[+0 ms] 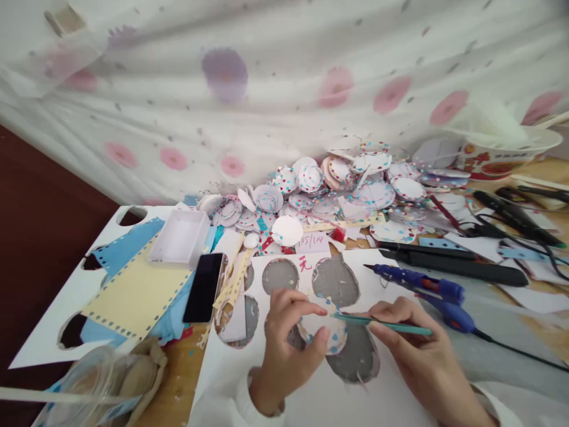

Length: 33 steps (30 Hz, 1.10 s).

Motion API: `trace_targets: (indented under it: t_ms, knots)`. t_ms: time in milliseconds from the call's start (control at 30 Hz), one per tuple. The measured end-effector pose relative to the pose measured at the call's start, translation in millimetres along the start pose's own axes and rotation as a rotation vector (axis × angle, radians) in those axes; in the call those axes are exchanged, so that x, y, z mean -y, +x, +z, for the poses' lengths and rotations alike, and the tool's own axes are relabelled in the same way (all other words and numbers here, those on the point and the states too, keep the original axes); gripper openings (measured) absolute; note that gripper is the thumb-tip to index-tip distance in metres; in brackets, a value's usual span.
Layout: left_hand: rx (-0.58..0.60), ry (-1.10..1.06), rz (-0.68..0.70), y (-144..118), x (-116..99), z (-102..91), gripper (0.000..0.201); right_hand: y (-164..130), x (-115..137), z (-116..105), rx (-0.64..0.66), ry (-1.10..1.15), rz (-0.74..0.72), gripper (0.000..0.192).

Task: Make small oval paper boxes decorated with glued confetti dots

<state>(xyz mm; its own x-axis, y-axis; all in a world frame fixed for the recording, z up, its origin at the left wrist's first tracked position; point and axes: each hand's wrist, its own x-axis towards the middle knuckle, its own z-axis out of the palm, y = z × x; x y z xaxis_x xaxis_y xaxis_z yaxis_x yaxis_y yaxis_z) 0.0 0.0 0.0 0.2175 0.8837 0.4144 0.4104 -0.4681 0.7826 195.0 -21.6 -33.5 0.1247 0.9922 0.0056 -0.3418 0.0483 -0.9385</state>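
Head view shows two bare hands low in the middle, both coming up from the bottom edge in white sleeves. The left hand (284, 350) is bent at the wrist with its back to the camera, and its fingers (306, 308) curl in close around a small round paper disc (326, 332) with coloured dots on its rim; the thumb presses the front of the disc and the other fingers hold its top edge. The right hand (418, 356) reaches in from the right, lying low and flat, and its fingers are pinched shut on a thin green stick (382, 323), maybe a pen or a fine tool. The stick lies almost flat, its long side running left to right, and its tip points left and touches the top of the disc. The disc sits over a big white card sheet (400, 279) with round holes cut out of it, which lies on the worktop. Just beyond the right hand is a blue glue gun (422, 287) pointing left, and behind it a long black tool (453, 264). To the left lie a black phone (203, 287), a small white box (180, 237) and a yellow paper sheet (133, 296). A big pile of dotted paper discs (347, 184) sits at the back, by a flowered curtain (267, 89)
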Motion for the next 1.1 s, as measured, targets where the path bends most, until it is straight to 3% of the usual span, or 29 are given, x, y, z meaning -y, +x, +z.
trace_targets:
  t_ms: [400,1100]
  knots:
    - [-0.047,-0.061,-0.068,2.1,3.7,5.6,0.008,0.8,-0.4,2.3,-0.01,0.012,0.02,0.016]
    - [0.025,-0.14,-0.058,-1.2,4.8,7.1,0.008,-0.3,-1.3,-3.1,0.014,0.0,0.002,0.018]
